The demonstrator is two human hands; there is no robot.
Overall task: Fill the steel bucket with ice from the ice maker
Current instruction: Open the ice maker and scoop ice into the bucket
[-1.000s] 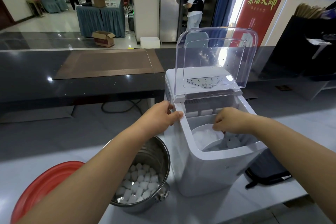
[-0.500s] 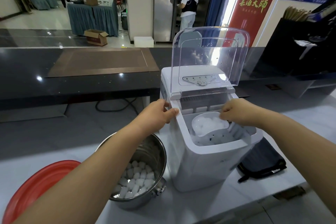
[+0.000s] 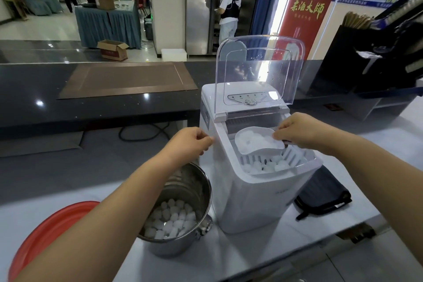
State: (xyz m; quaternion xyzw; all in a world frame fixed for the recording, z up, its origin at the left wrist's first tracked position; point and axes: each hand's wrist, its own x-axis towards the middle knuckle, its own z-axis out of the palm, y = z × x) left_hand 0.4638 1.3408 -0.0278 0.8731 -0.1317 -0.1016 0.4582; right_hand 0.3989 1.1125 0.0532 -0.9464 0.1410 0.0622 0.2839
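Observation:
The white ice maker [image 3: 256,194] stands on the counter with its clear lid [image 3: 258,75] raised upright. My right hand [image 3: 297,129] grips a white plastic scoop [image 3: 256,141] heaped with ice, held just above the machine's slotted basket, where more ice [image 3: 267,166] lies. My left hand [image 3: 190,143] holds the machine's left top corner, fingers curled on the edge. The steel bucket [image 3: 183,192] sits left of the machine, below my left forearm, with a layer of ice cubes [image 3: 170,220] at its bottom.
A red round lid or basin [image 3: 48,233] lies at the counter's near left. A dark folded pouch [image 3: 320,194] rests right of the machine. Behind runs a black counter [image 3: 96,105]; a black rack [image 3: 375,57] stands far right. People stand far off.
My right hand has lifted the scoop, full of ice, up out of the basket. My left hand has stayed on the machine's corner.

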